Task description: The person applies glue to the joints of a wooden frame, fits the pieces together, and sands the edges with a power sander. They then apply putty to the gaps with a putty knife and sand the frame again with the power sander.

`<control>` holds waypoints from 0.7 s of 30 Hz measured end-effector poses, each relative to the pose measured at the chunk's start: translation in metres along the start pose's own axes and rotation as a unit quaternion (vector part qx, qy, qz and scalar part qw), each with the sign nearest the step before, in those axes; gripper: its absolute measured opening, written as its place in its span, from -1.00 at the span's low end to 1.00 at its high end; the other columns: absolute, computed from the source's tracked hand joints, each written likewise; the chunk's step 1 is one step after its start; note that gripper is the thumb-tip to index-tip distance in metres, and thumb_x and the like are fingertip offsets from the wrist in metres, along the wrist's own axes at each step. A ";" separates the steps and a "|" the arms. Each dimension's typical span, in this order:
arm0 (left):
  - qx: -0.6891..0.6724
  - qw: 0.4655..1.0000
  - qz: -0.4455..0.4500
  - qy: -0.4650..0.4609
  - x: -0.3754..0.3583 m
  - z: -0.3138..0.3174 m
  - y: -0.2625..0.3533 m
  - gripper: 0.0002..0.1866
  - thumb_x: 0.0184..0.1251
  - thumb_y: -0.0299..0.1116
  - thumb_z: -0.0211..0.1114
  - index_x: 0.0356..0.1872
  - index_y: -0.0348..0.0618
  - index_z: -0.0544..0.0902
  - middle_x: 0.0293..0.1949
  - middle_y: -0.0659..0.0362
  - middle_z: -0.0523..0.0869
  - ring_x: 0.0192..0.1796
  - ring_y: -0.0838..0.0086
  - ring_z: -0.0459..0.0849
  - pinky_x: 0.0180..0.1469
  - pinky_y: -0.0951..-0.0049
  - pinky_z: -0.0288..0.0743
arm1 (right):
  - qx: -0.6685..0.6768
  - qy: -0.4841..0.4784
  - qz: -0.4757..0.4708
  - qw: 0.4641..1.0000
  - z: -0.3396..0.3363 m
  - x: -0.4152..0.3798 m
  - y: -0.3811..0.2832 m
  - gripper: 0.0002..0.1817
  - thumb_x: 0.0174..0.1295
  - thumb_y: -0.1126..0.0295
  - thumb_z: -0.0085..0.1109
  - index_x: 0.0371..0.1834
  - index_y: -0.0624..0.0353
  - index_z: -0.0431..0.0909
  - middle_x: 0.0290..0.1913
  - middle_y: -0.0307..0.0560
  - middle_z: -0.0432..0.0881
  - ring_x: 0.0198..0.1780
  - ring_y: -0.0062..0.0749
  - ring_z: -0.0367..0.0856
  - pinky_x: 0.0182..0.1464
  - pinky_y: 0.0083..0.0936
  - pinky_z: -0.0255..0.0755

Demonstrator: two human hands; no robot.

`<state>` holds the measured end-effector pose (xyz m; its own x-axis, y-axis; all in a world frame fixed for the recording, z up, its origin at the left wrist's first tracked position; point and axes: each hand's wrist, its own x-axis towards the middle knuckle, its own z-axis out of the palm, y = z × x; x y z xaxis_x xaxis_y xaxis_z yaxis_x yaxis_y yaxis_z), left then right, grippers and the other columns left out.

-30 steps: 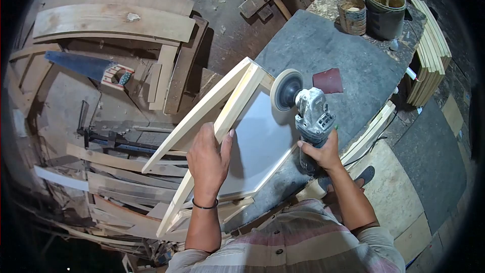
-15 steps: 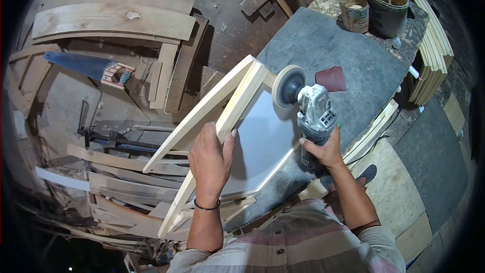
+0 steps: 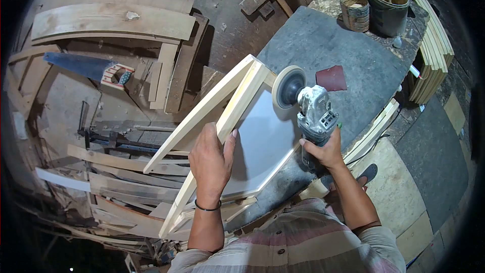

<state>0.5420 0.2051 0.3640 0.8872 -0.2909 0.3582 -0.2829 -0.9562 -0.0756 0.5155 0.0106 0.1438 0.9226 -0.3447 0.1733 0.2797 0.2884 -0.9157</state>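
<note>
My left hand (image 3: 211, 159) grips the edge of a pale wooden frame (image 3: 243, 102) that has a white panel (image 3: 265, 141) inside it. The frame rests tilted on the dark grey board of the workbench. My right hand (image 3: 326, 147) is wrapped round the body of an angle grinder (image 3: 316, 114), held upright in view. Its round sanding disc (image 3: 289, 87) is beside the frame's upper right corner; whether they touch I cannot tell. A dark red piece of sandpaper (image 3: 331, 78) lies on the board to the right of the disc.
A rusty can (image 3: 354, 12) and a bucket (image 3: 388, 10) with a stick stand at the bench's back right. Stacked wood strips (image 3: 432, 50) are at the right. On the left lie a handsaw (image 3: 88, 66), curved planks (image 3: 111, 20) and a clamp (image 3: 121, 142).
</note>
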 end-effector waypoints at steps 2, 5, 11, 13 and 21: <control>-0.001 1.000 0.004 0.001 0.000 0.000 -0.002 -0.65 0.42 -0.19 0.41 -0.18 -0.28 0.50 -0.61 0.01 0.49 -0.51 0.08 0.51 -0.37 0.11 0.36 | 0.014 -0.001 0.012 1.000 0.000 -0.001 0.000 -0.46 -0.01 0.50 0.54 0.09 0.28 0.56 -0.11 -0.13 0.70 -0.13 -0.47 0.68 0.00 -0.46 0.57; -0.009 1.000 0.002 0.002 -0.001 0.000 -0.002 -0.65 0.42 -0.19 0.40 -0.19 -0.28 0.50 -0.61 0.01 0.48 -0.51 0.08 0.50 -0.38 0.11 0.36 | 0.028 0.006 0.022 0.999 0.000 -0.002 0.001 -0.47 0.00 0.51 0.54 0.09 0.28 0.57 -0.11 -0.13 0.70 -0.12 -0.48 0.68 -0.01 -0.47 0.57; -0.011 1.000 0.001 0.003 0.000 -0.001 0.001 -0.65 0.42 -0.18 0.40 -0.19 -0.28 0.50 -0.61 0.00 0.48 -0.52 0.08 0.50 -0.37 0.11 0.36 | 0.015 -0.009 0.030 0.999 -0.003 0.000 0.000 -0.45 -0.01 0.51 0.54 0.11 0.28 0.56 -0.09 -0.12 0.71 -0.11 -0.49 0.68 0.00 -0.48 0.56; -0.012 1.000 -0.009 -0.006 0.001 -0.002 0.004 -0.66 0.40 -0.20 0.41 -0.23 -0.26 0.47 -0.55 -0.02 0.50 -0.46 0.03 0.53 -0.34 0.07 0.38 | -0.003 -0.012 0.020 1.000 -0.002 0.002 -0.001 -0.44 -0.02 0.50 0.54 0.11 0.28 0.56 -0.08 -0.12 0.71 -0.10 -0.50 0.68 0.01 -0.48 0.56; -0.013 1.000 -0.019 -0.015 0.001 -0.004 0.006 -0.66 0.38 -0.23 0.41 -0.28 -0.24 0.44 -0.50 -0.03 0.52 -0.43 0.00 0.56 -0.33 0.05 0.39 | 0.017 -0.003 0.017 1.000 -0.001 0.000 0.001 -0.40 -0.03 0.43 0.55 0.14 0.27 0.56 -0.09 -0.12 0.70 -0.12 -0.50 0.67 0.01 -0.47 0.55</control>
<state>0.5396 0.1995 0.3677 0.9083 -0.2549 0.3316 -0.2571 -0.9656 -0.0379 0.5153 0.0097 0.1422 0.9332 -0.3292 0.1443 0.2570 0.3305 -0.9081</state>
